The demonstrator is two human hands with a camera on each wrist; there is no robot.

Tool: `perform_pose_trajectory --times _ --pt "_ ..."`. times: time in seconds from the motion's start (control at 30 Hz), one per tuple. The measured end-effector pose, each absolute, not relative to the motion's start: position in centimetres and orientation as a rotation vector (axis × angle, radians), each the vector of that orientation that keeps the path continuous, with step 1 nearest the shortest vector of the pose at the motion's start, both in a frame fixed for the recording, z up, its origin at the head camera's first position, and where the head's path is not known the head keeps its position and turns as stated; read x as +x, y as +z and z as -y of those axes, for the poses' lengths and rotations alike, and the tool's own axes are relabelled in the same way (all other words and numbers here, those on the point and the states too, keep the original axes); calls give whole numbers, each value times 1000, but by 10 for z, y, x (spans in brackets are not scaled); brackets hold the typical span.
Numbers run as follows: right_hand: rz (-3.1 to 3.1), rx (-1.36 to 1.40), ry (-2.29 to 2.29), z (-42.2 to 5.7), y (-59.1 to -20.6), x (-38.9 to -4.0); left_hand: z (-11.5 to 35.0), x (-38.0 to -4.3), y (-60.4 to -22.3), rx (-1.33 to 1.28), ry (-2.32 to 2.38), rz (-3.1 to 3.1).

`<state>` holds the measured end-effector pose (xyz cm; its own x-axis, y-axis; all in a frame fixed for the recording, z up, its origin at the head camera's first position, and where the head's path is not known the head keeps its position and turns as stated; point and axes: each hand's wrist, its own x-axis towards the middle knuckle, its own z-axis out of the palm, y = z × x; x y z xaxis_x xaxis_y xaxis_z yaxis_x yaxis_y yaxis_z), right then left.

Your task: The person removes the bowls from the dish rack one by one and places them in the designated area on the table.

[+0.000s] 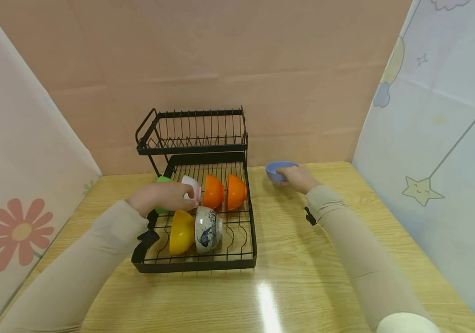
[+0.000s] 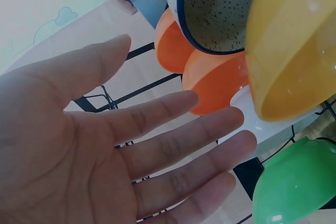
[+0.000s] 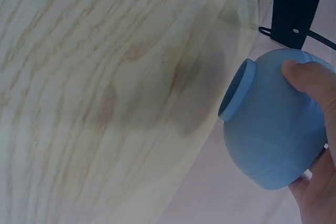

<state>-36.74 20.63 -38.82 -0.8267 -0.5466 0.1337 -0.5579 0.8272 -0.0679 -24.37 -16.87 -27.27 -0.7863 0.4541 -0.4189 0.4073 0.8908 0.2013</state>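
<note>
My right hand point(image 1: 299, 178) grips a blue bowl point(image 1: 274, 173) by its rim to the right of the dish rack. The right wrist view shows the thumb against the side of the blue bowl point(image 3: 273, 124), foot ring facing left. Over the rack, my left hand point(image 1: 164, 196) is near a white bowl point(image 1: 191, 183). Its fingers point(image 2: 168, 153) are extended and spread in the left wrist view, with nothing held. Around it stand a green bowl point(image 1: 163, 179), two orange bowls point(image 1: 213, 191), a yellow bowl point(image 1: 181, 233) and a blue-patterned bowl point(image 1: 207, 230), all tipped on their sides.
The black dish rack point(image 1: 195, 267) has a raised upper tier point(image 1: 191, 149) at the back, above the lower tier of bowls. It stands on a wooden table point(image 1: 295, 277), with a pinkish wall covering point(image 1: 229, 60) behind and printed panels on both sides.
</note>
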Motion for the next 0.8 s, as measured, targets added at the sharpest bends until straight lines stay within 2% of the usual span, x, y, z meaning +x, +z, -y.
perform_pose_trajectory --times 0.8 --pt "3028 858 240 -206 -409 -367 167 -245 -272 617 112 -2578"
